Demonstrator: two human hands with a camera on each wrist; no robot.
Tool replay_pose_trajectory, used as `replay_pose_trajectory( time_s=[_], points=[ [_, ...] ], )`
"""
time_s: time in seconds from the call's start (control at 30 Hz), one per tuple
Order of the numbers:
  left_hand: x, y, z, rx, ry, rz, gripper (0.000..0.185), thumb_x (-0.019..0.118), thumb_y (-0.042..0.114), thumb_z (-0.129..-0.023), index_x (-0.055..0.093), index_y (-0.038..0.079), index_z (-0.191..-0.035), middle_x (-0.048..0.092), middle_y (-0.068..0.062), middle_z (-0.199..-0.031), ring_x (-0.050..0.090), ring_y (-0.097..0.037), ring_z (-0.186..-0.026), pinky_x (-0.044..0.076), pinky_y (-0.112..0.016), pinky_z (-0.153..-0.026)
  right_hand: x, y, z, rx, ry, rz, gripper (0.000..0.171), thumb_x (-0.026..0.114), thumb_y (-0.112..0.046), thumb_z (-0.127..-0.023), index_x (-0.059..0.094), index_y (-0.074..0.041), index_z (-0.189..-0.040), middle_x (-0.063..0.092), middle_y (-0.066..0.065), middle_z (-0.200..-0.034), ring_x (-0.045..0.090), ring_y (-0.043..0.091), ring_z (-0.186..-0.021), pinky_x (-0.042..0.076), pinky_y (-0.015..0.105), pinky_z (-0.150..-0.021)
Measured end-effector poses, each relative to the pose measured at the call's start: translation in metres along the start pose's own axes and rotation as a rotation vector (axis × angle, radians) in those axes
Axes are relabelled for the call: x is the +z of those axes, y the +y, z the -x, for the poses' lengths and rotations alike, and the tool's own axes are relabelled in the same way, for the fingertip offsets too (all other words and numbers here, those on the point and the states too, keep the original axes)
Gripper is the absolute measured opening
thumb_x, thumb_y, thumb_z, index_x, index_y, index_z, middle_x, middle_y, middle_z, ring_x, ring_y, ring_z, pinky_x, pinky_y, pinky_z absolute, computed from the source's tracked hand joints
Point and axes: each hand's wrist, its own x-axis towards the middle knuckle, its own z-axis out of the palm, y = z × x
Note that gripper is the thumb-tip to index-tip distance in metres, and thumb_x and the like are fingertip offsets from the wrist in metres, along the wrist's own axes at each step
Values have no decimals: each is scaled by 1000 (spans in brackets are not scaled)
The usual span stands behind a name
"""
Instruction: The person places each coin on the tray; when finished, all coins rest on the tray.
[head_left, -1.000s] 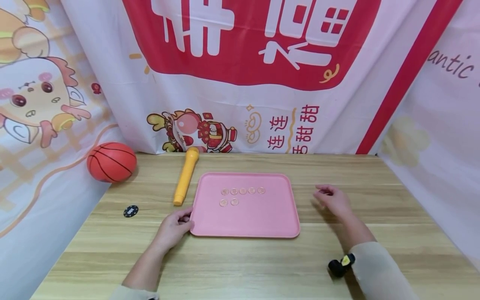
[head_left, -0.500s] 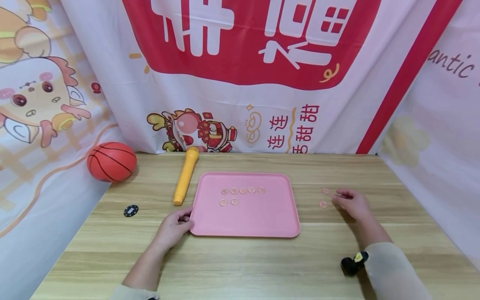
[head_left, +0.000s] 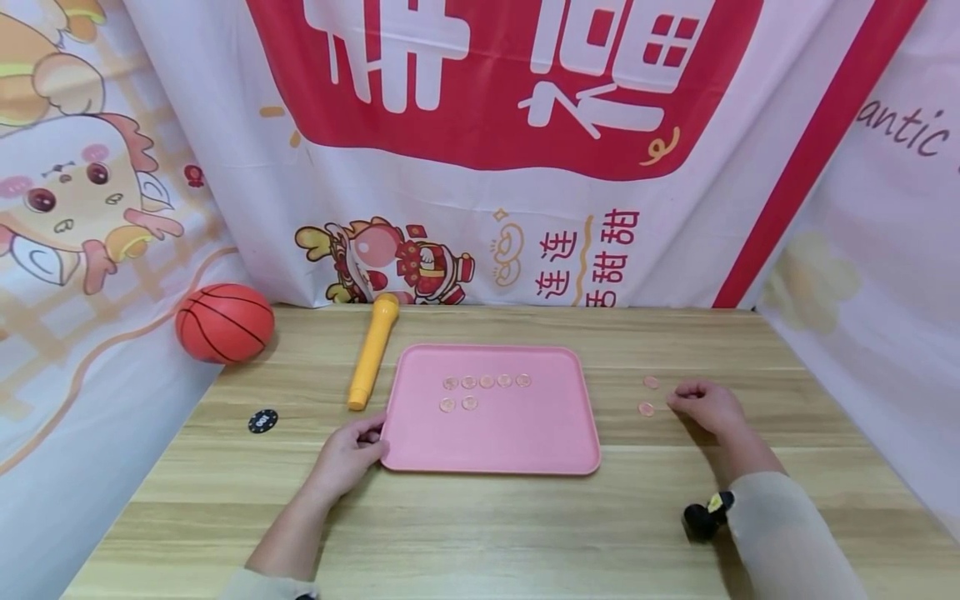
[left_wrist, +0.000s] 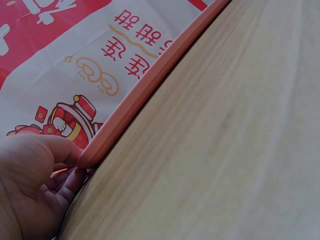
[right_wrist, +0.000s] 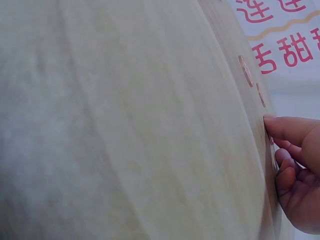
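My left hand (head_left: 351, 458) grips the left edge of a pink tray (head_left: 495, 446). In the left wrist view the thumb and fingers pinch the tray's corner (left_wrist: 95, 152). Inside the tray lie copper-coloured coins in two rows: several in the far row (head_left: 486, 382), two in the near row (head_left: 469, 403). Right of the tray my right hand (head_left: 708, 406) is down at the table. Its curled fingertips pinch a coin (right_wrist: 271, 141), mostly hidden by them. Beside those fingers two more coins lie flat, one farther away (head_left: 650, 382) and one nearer (head_left: 646, 409).
A yellow toy microphone (head_left: 371, 354) lies just left of the tray. At the back left sits a red basketball (head_left: 225, 323), with a black poker chip (head_left: 262, 421) in front of it. Printed cloths (head_left: 480, 200) hang around the wooden table (head_left: 480, 533).
My right hand has shifted right along the table, and two coins now show where it was. Its fingers have since drawn closer together. My left hand and the tray have stayed put.
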Motion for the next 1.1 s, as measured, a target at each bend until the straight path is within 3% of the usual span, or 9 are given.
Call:
replay_pose_trajectory(
  time_s=[0.27, 0.47, 0.7, 0.87, 0.97, 1.1],
  points=[
    [1, -1, 0, 8, -2, -2, 50, 63, 3, -87, 52, -7, -136, 64, -18, -109, 58, -15, -91, 50, -17, -72, 1, -1, 2, -21, 27, 31, 44, 66, -28, -92, 56, 9, -114, 60, 22, -103, 54, 32, -95, 44, 35, -79],
    [1, 0, -1, 14, 7, 0, 50, 63, 3, -87, 53, -8, -135, 64, -18, -108, 59, -14, -90, 50, -17, -72, 5, -9, 6, -28, 68, -25, 41, 62, -27, -95, 55, 7, -117, 61, 17, -98, 57, 23, -86, 46, 25, -69],
    [1, 0, 0, 3, 9, 0, 50, 64, 3, -87, 53, -7, -135, 65, -17, -108, 59, -14, -90, 50, -17, -72, 13, -37, 12, -84, 53, -119, 48, 57, -30, -98, 54, 1, -134, 65, 16, -108, 58, 14, -88, 47, 20, -75],
    [0, 1, 1, -3, 2, 9, 49, 64, 3, -88, 53, -8, -135, 65, -18, -109, 60, -15, -90, 51, -18, -70, 25, -63, 16, -66, -46, -249, 49, 57, -24, -98, 47, -2, -141, 57, 17, -117, 58, 18, -92, 52, 24, -77],
    [0, 2, 1, -1, -2, 7, 49, 64, 3, -88, 53, -8, -134, 65, -18, -108, 60, -16, -90, 51, -18, -70, 36, -77, 17, -80, -74, -286, 51, 60, -22, -97, 46, -3, -141, 55, 17, -120, 55, 19, -95, 52, 25, -77],
    [0, 1, 1, 1, 0, 5, 49, 64, 3, -88, 53, -8, -134, 65, -18, -108, 60, -16, -90, 50, -18, -70, 53, -91, 15, -169, -54, -329, 50, 66, -15, -92, 51, 3, -136, 61, 16, -112, 55, 11, -90, 50, 20, -74]
  ],
)
